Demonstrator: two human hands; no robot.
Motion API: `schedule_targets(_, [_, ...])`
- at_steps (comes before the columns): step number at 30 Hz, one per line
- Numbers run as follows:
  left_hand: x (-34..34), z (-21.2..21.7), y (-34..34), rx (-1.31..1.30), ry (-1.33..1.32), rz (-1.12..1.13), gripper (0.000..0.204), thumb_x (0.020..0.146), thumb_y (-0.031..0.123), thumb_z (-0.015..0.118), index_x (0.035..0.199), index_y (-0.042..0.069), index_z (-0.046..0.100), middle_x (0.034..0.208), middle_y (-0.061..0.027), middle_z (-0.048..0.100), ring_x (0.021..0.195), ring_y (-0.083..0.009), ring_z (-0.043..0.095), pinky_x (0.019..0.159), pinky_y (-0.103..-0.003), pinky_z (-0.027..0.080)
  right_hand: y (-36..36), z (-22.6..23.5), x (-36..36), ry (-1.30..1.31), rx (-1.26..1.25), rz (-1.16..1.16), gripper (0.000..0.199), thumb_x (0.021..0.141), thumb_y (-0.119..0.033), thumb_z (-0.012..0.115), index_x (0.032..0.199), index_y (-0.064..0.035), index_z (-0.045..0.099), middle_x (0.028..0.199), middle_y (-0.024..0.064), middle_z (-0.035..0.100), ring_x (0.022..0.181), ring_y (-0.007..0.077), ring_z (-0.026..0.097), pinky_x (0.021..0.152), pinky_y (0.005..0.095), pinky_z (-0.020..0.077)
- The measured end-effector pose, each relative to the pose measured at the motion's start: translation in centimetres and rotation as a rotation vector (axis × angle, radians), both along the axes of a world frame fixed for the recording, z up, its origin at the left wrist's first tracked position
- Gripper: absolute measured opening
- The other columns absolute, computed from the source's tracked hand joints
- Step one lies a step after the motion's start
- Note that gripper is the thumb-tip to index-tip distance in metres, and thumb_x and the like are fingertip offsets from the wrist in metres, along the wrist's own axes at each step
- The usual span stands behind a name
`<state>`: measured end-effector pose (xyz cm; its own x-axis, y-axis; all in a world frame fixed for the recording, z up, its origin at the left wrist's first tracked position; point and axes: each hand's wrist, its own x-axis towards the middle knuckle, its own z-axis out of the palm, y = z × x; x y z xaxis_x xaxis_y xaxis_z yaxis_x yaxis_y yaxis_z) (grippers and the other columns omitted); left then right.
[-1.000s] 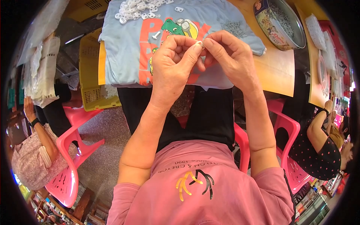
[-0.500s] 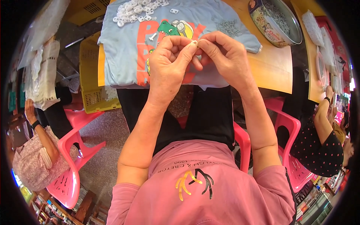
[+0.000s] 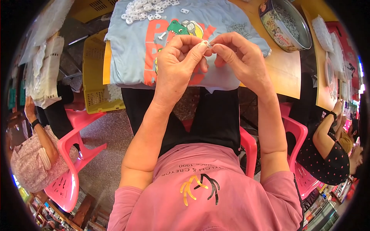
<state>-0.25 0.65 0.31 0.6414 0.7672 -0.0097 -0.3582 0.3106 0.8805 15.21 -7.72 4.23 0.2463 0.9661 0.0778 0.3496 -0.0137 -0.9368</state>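
Past the near edge of the desk (image 3: pixel 286 75), fingers of the left hand (image 3: pixel 175 63) pinch a white piece (image 3: pixel 205 42), those of the right hand (image 3: pixel 243 57) a thin metal piece (image 3: pixel 211 44); the white one, I'd guess, is light, stiff, slippery, best held by its sides; its rounded end shows; loose clips (image 3: pixel 143 9) heap toward the far left corner

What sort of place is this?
Likely a small workshop, though not certain: white plastic parts piled on a table, a round tin of metal bits, people seated on pink chairs nearby.
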Motion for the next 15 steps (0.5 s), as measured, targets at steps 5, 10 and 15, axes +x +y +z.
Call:
schedule_targets(5, [-0.08,-0.2,0.23,0.01,0.008,-0.017,0.015,0.095,0.011,0.064,0.102,-0.002,0.06,0.088,-0.0081,0.069,0.066,-0.0088,0.061,0.063,-0.022,0.05,0.36,-0.19,-0.13,-0.102,0.046,-0.003,0.012,0.096,-0.009,0.061,0.098,0.0016,0.064,0.081,0.005,0.067,0.064,0.009,0.06,0.059,0.0229,0.0484])
schedule_targets(10, [-0.09,0.25,0.34,0.013,0.055,-0.064,0.017,0.097,0.016,0.062,0.1,-0.001,0.06,0.086,-0.0053,0.067,0.065,-0.0073,0.059,0.062,-0.021,0.048,0.36,-0.23,-0.37,-0.077,0.055,-0.025,0.014,0.095,-0.011,0.063,0.099,0.0025,0.064,0.082,0.0064,0.068,0.065,0.0107,0.063,0.059,0.024,0.0499])
schedule_targets(15, [-0.17,0.12,0.44,0.056,0.075,-0.094,0.017,0.099,0.019,0.06,0.096,0.002,0.058,0.081,-0.002,0.063,0.064,-0.0055,0.054,0.059,-0.021,0.045,0.39,-0.12,-0.28,-0.112,0.059,-0.032,0.012,0.096,-0.009,0.061,0.098,0.0024,0.062,0.081,0.006,0.066,0.066,0.0103,0.063,0.06,0.0227,0.0484])
